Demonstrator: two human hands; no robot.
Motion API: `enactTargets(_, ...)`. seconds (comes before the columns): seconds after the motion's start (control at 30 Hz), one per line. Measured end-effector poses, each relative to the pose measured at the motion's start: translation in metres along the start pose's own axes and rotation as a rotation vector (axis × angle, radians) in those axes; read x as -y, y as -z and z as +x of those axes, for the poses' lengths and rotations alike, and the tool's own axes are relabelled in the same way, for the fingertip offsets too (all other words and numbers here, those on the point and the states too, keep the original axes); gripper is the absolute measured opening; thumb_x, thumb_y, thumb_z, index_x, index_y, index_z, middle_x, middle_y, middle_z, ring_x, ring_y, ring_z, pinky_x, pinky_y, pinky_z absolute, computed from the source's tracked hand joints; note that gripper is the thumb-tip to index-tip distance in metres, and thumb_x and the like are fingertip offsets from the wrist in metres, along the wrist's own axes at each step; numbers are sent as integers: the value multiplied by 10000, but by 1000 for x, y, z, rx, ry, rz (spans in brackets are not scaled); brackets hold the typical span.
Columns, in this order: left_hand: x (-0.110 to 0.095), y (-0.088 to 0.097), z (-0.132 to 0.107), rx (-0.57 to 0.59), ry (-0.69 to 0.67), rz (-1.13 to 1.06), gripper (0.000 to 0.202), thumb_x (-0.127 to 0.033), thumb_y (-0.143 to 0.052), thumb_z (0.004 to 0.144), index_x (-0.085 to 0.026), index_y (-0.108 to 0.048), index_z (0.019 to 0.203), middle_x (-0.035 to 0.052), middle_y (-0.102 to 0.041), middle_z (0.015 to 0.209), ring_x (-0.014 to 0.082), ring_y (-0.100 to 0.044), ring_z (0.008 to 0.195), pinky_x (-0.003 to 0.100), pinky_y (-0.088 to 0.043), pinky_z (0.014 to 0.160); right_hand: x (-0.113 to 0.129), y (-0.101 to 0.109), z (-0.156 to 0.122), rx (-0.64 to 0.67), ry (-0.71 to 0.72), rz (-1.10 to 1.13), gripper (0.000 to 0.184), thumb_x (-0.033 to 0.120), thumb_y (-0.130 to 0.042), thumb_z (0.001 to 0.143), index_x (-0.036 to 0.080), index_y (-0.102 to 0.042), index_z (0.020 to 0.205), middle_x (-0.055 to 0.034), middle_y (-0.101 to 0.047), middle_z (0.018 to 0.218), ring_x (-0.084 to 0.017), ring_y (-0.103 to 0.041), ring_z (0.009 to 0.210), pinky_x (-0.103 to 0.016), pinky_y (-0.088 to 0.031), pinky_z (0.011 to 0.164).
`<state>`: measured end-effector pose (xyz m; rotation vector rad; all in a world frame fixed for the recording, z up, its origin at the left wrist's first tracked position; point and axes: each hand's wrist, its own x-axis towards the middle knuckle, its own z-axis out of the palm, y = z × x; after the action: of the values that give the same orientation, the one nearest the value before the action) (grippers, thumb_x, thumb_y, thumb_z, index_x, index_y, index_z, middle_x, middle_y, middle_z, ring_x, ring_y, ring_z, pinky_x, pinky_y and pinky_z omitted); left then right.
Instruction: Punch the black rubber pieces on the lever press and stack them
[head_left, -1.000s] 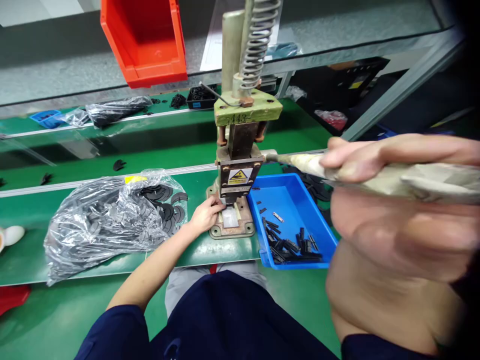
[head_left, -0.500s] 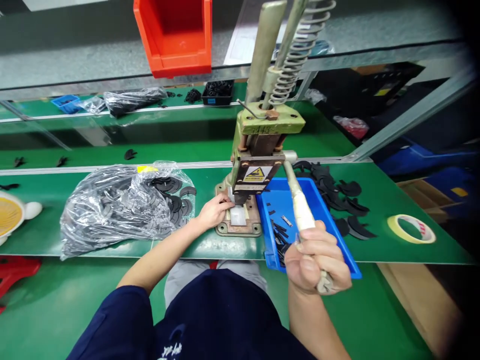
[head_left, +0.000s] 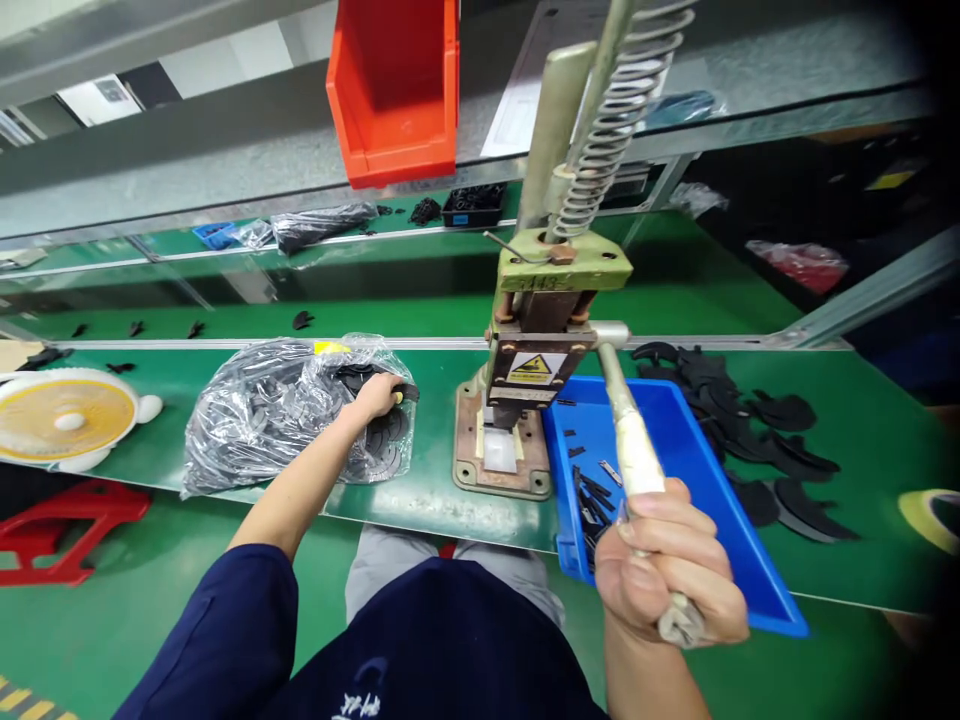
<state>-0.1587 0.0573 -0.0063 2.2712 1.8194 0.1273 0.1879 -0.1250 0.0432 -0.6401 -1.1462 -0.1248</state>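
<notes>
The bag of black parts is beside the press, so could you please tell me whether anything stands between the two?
Nothing visible does: green table lies between the bag and the press. The left hand is at the bag's right end; the right hand holds the handle, right of the gap.

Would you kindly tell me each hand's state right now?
Left hand: at a black piece by the plastic bag; grip unclear.
Right hand: closed around the press lever.

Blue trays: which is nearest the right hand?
The large blue tray, right of the press; the small blue tray sits farther back, to the left.
</notes>
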Motion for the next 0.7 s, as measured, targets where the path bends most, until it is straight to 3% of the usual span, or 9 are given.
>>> enactTargets(0.23, -11, 15, 5, 108, -18, -93, 248, -51, -615, 688, -125, -751, 882, 42, -691, 775, 169, -607, 726, 256, -481, 718, -1, 18, -2, 124, -27, 3, 216, 236, -618, 798, 230, -463, 647, 29, -667, 782, -189, -650, 769, -522, -540, 870)
enactTargets(0.37, -18, 20, -17, -51, -111, -241, 230, -50, -594, 703, -148, -740, 852, 53, -677, 906, 178, -617, 861, 293, -506, 827, 0, 20, -2, 142, -41, -6, 200, 237, -629, 794, 238, -484, 656, 33, -669, 770, -195, -650, 767, -529, -552, 861)
enactTargets(0.5, -34, 9, -48, -224, -192, -429, 199, -68, -581, 746, -168, -736, 818, 86, -612, 1135, 209, -580, 1115, 346, -484, 971, 0, 15, -4, 87, -41, -5, 233, 275, -618, 814, 238, -468, 640, 31, -650, 742, -186, -632, 740, -517, -561, 821)
enactTargets(0.7, -59, -20, -78, -134, -20, -905, 164, -255, -566, 856, -154, -670, 933, 28, -655, 829, 138, -622, 756, 268, -529, 722, -1, 8, -2, 39, -5, 5, 268, 260, -609, 807, 221, -425, 616, 35, -622, 710, -171, -621, 719, -493, -544, 834)
